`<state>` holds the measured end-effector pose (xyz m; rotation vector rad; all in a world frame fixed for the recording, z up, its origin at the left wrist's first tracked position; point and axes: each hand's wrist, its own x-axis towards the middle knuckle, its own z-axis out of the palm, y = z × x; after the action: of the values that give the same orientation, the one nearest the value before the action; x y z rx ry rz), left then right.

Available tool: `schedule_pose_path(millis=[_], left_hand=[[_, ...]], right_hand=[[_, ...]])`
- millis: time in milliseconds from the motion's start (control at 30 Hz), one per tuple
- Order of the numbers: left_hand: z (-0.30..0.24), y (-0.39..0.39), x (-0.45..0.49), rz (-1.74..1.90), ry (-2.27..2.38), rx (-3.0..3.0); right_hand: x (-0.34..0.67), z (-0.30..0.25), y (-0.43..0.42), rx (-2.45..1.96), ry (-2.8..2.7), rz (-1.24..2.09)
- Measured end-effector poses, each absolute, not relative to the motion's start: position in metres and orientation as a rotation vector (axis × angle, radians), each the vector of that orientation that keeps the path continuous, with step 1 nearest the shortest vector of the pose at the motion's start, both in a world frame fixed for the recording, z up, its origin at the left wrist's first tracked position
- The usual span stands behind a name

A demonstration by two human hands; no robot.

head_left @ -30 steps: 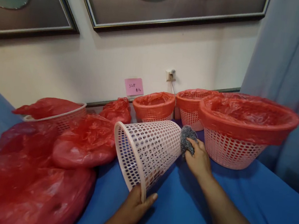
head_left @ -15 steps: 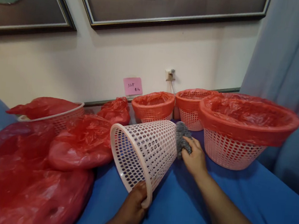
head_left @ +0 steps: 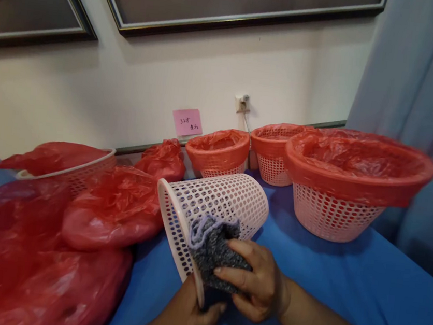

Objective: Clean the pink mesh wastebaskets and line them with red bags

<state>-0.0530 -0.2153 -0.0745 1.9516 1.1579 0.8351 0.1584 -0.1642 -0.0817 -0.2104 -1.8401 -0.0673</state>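
Observation:
A pale pink perforated basket (head_left: 219,204) lies on its side on the blue table (head_left: 324,279), its open mouth facing me. My left hand (head_left: 187,315) grips the lower rim of the mouth from below, fingers curled. My right hand (head_left: 255,284) is closed on a grey knitted cloth (head_left: 212,250) and presses it against the basket's outer side near the rim.
A large basket lined with red plastic (head_left: 355,183) stands at the right, with two smaller lined baskets (head_left: 219,152) behind it near the wall. Loose red plastic bags (head_left: 58,249) cover the left, partly over another basket. A pink note (head_left: 187,122) and a socket are on the wall.
My right hand has carried the grey cloth from the basket's far bottom end to its side near the rim. The left hand has kept hold of the rim.

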Motion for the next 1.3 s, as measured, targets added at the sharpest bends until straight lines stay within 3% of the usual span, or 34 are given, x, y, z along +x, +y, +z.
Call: schedule_pose_path(millis=[67,233,300,600,833,900,1133,1300], left_hand=[[-0.071,-0.217,-0.049,0.909,1.184,1.854],[-0.085,-0.216,-0.049,0.874,1.245,1.785],[-0.095,-0.214,-0.053,0.831,1.267,1.840],[-0.110,-0.198,-0.063,0.747,1.154,2.148],[-0.114,-0.195,-0.076,0.670,1.200,2.303],[-0.116,-0.193,-0.076,0.612,1.206,2.331],[-0.106,-0.195,-0.065,0.556,1.197,2.363],[-0.083,-0.213,-0.052,0.692,1.136,2.003]], right_hand=[[0.160,-0.086,-0.155,-0.305,-1.842,-0.060],[0.186,-0.101,-0.101,-1.172,-1.451,0.128],[0.194,-0.103,-0.088,-1.325,-1.370,0.188],[0.154,-0.090,-0.165,-0.334,-1.821,-0.073],[0.187,-0.111,-0.088,-1.282,-1.408,0.250],[0.194,-0.111,-0.080,-1.347,-1.352,0.283],[0.172,-0.086,-0.151,-0.454,-1.760,0.000],[0.164,-0.079,-0.165,-0.276,-1.800,-0.029]])
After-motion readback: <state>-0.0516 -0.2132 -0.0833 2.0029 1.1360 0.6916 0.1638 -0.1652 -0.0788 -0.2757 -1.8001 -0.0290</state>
